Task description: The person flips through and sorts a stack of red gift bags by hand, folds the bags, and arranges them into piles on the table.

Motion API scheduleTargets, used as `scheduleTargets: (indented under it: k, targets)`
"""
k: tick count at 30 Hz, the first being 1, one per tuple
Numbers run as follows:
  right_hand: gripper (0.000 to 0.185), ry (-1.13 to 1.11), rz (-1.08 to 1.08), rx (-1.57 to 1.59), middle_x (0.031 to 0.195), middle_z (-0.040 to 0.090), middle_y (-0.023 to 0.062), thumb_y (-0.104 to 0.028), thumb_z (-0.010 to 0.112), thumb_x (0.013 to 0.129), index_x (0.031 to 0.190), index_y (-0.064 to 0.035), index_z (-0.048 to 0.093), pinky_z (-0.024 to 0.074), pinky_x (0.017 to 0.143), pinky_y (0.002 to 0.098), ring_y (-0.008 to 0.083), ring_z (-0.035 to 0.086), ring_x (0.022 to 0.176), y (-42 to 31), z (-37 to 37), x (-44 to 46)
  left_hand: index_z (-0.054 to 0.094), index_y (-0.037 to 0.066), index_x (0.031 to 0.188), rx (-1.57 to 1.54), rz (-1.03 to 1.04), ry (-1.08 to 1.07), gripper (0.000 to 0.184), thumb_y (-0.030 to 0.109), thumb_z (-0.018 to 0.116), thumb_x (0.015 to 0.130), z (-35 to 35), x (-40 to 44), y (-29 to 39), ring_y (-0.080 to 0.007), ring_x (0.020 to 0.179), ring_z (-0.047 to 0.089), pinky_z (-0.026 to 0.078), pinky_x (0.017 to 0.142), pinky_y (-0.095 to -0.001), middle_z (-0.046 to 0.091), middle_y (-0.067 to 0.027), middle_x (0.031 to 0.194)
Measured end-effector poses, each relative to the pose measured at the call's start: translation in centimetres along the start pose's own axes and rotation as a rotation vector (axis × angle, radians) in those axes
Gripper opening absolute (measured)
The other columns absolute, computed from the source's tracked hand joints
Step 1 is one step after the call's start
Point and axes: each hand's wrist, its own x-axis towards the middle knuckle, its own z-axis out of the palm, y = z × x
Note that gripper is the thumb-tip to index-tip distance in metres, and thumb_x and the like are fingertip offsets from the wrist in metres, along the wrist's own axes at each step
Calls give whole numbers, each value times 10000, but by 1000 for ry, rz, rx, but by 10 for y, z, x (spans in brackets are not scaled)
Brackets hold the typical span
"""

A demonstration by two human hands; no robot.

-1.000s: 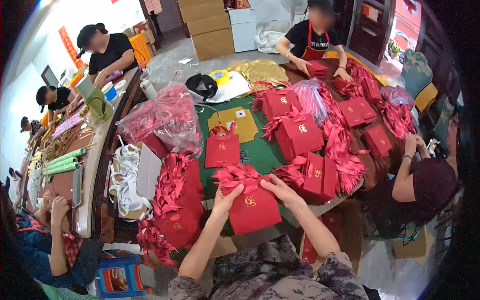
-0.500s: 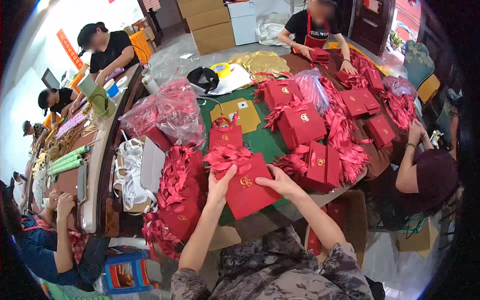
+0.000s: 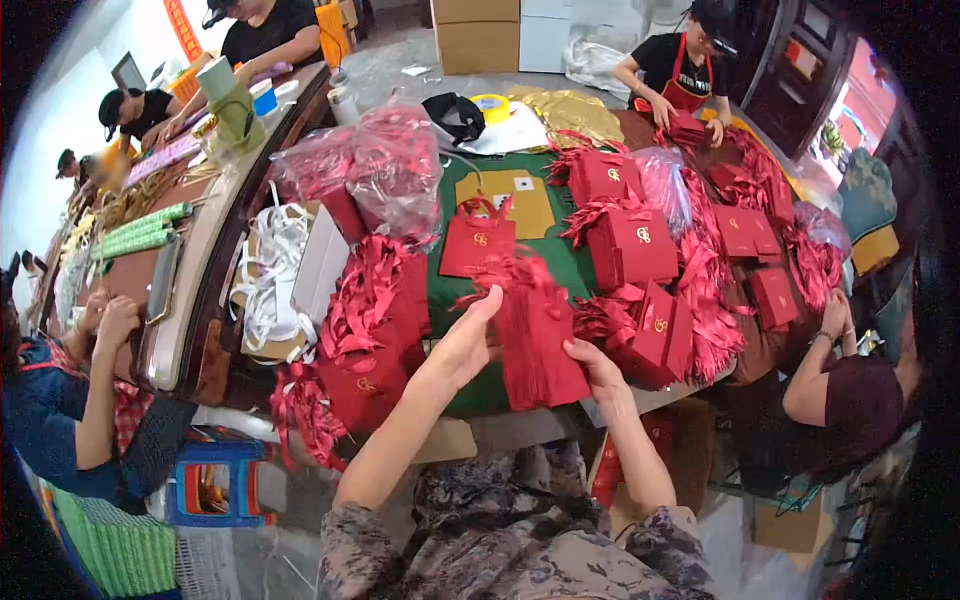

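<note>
I have the left hand (image 3: 462, 345) partly open along the upper left side of a stack (image 3: 542, 355) of red bags, its thumb against the edge, while my right hand (image 3: 603, 375) closes on the lower right side. Between them the stack tilts, edges facing my camera, above the near part of the desk (image 3: 565, 262), its ribbons (image 3: 518, 272) blurred. Beyond it I see one bag (image 3: 478, 247); a box (image 3: 325, 262) sits left, more stacks (image 3: 630, 245) right.
</note>
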Motion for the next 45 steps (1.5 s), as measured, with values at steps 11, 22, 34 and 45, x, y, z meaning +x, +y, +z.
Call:
scheduleTargets:
  k: [11, 22, 34, 45]
  targets:
    - [451, 62, 20, 433, 1106, 664, 116, -356, 541, 933, 1237, -24, 557, 519, 849, 476, 301, 636, 984, 62, -76, 31, 475, 61, 1302, -300, -69, -186, 561, 506, 482, 960, 20, -16, 20, -314, 1118, 532, 422, 995, -465, 556, -129, 1209]
    - [441, -366, -58, 612, 1118, 632, 95, -286, 525, 955, 1260, 33, 514, 546, 768, 416, 240, 640, 901, 38, -7, 2, 458, 68, 1325, -310, -55, -219, 485, 422, 473, 993, 47, -21, 18, -266, 1134, 525, 413, 999, -423, 538, -99, 1248]
    - [414, 73, -6, -247, 1150, 658, 77, -203, 669, 896, 1241, 4, 575, 491, 914, 294, 146, 638, 1012, 24, 6, -19, 386, 112, 1334, -149, 171, 214, 609, 87, 732, 834, -20, -22, -83, -193, 1135, 555, 457, 969, -379, 562, -70, 1240]
    - [353, 219, -151, -628, 1033, 678, 55, -177, 701, 883, 1157, 30, 621, 496, 824, 284, 118, 621, 910, 28, -4, -10, 368, 67, 1272, -65, 246, 333, 611, 79, 763, 806, -29, -13, -101, -187, 1046, 586, 493, 921, -354, 572, -90, 1166]
